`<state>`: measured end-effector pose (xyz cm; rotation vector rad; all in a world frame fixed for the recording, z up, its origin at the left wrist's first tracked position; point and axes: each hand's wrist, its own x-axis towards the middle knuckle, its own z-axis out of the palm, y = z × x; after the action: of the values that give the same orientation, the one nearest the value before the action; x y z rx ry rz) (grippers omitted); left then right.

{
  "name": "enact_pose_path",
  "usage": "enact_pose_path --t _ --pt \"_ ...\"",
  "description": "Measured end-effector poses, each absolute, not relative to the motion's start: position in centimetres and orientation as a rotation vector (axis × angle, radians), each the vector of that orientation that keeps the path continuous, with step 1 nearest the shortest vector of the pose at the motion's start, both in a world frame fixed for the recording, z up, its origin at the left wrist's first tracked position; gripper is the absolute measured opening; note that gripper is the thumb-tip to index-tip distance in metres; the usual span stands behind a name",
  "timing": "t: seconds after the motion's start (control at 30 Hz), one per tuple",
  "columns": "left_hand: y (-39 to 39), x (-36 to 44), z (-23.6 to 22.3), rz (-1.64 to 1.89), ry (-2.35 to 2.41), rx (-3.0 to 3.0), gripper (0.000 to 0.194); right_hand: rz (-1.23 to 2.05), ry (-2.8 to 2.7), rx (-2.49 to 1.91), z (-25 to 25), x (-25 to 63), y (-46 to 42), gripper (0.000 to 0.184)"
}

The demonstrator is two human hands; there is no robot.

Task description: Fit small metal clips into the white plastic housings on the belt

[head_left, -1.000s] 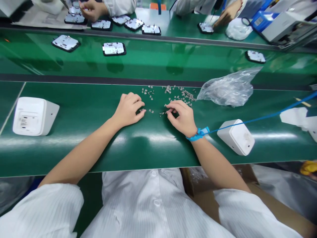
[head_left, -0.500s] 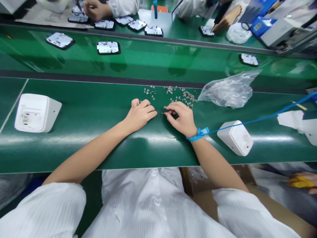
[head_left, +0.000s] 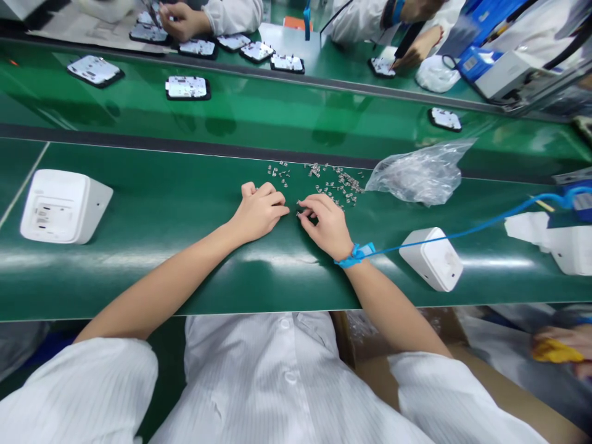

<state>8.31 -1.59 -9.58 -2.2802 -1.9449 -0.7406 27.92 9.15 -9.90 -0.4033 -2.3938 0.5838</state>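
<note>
My left hand [head_left: 260, 213] rests palm down on the green bench [head_left: 152, 203], fingers curled; whatever lies under the fingertips is hidden. Close to its right, my right hand [head_left: 327, 227] has its thumb and fingertips drawn together around a tiny metal part [head_left: 298, 214]. A blue wrist strap [head_left: 355, 254] with a blue cord circles my right wrist. Just beyond both hands lie loose small metal parts [head_left: 345, 180], with a smaller scatter [head_left: 279, 172] farther left. A clear plastic bag [head_left: 419, 172] lies to the right of the parts.
White box-shaped devices stand at the left [head_left: 55, 206] and right [head_left: 435, 259]. Behind a dark rail, a green conveyor [head_left: 277, 108] carries black-framed circuit boards [head_left: 187, 87]. Co-workers' hands [head_left: 185, 21] work on boards across it. The blue cord [head_left: 490, 219] stretches off to the right.
My right hand has moved slightly left, nearer my left hand, with the tiny metal part at its fingertips. Boards on the conveyor have shifted left. The camera view has shifted a little.
</note>
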Motion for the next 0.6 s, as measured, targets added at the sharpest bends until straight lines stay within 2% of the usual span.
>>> enact_pose_path --t 0.13,0.27,0.43,0.6 --pt "-1.6 8.1 -9.4 -0.789 -1.998 -2.275 0.026 0.654 -2.452 -0.357 -9.6 28.2 9.5 0.015" --pt "-1.7 8.2 -9.2 -0.847 -2.016 -2.234 0.027 0.523 -2.469 -0.359 -9.6 28.3 9.5 0.015" --pt "-1.8 8.2 -9.1 -0.858 -2.043 -2.177 0.026 0.439 -2.348 -0.395 -9.0 28.6 9.8 0.013" --pt "-1.6 8.0 -9.8 -0.764 -2.017 -2.149 0.024 0.531 -2.151 -0.581 -7.4 30.7 9.9 0.012"
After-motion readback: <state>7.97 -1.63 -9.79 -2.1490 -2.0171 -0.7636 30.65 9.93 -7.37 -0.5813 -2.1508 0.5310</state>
